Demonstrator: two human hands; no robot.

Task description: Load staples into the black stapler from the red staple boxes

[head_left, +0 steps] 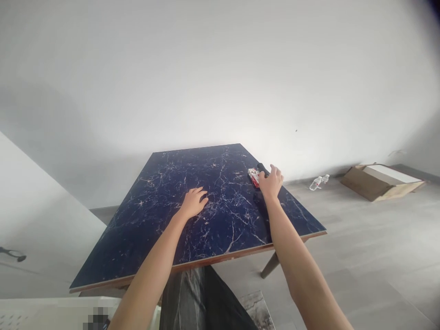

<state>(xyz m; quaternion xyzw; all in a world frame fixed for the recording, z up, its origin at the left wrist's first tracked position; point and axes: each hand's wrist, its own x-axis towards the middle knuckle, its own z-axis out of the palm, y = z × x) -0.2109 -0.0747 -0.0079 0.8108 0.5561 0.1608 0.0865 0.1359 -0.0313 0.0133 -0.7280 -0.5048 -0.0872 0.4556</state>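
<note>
Above the middle of the dark blue marbled table (165, 183), my left hand (194, 202) is held palm down with its fingers spread, holding nothing. My right hand (271, 182) is at the table's right side, thumb and fingers apart. Just beyond it lies a black object, roughly cylindrical (261, 167), partly hidden by the hand. A small red and white box (253, 177) sits to the left of my right thumb. Whether the right fingers touch the black object or the box, I cannot tell.
A plain wall stands behind the table. On the floor at right are clear plastic bottles (315, 183) and a cardboard box (371, 182) with a white panel on it. A white perforated container (58, 305) is at the lower left. The table's near edge runs under my forearms.
</note>
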